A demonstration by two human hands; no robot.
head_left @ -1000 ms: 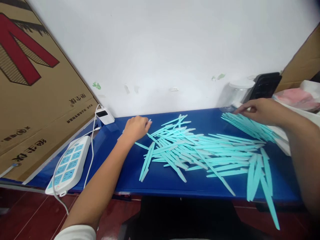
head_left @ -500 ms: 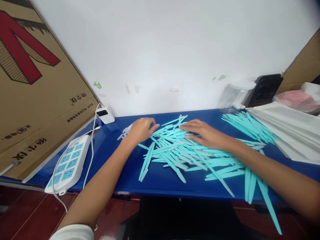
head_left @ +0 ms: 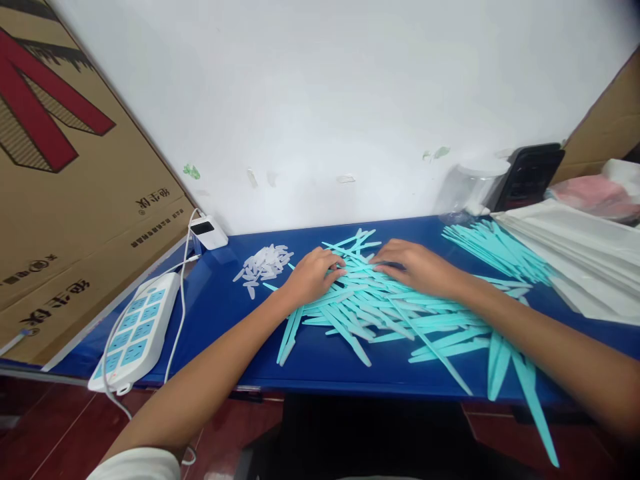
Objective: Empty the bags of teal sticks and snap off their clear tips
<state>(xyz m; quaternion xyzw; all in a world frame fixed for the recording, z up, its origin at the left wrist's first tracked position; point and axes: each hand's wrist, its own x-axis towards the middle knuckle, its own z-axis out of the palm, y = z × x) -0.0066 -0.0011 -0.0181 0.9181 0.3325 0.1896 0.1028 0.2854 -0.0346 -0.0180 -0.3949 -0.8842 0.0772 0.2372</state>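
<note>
Turquoise, slender, knife-shaped sticks with paler ends (head_left: 395, 310) lie in a loose, crisscrossed heap across the middle of the frame; a few at the lower right jut past the front edge of the glossy blue desk (head_left: 210, 327). Both bare hands are at the heap's upper part. The left hand (head_left: 313, 273) is half-curled, thumb and fingers bent over the sticks; whether it grips one cannot be told. The right hand (head_left: 413, 265) reaches in from the right, partly open, its fingertips against the sticks; any hold there is unclear too.

Just left of the heap sits a small pile of whitish, translucent, narrow pieces (head_left: 265, 263). Right of centre, a neater bundle of turquoise sticks (head_left: 495, 250) lies beside flat white sheets or bags (head_left: 580, 260). Behind these, at the right, stand a clear jar with a white lid (head_left: 477, 187) and a dark, upright flat object (head_left: 530, 177). At the left are a white power strip with blue sockets (head_left: 140, 327), a small white device with a dark screen (head_left: 209, 232) and a printed brown cardboard panel (head_left: 100, 200).
</note>
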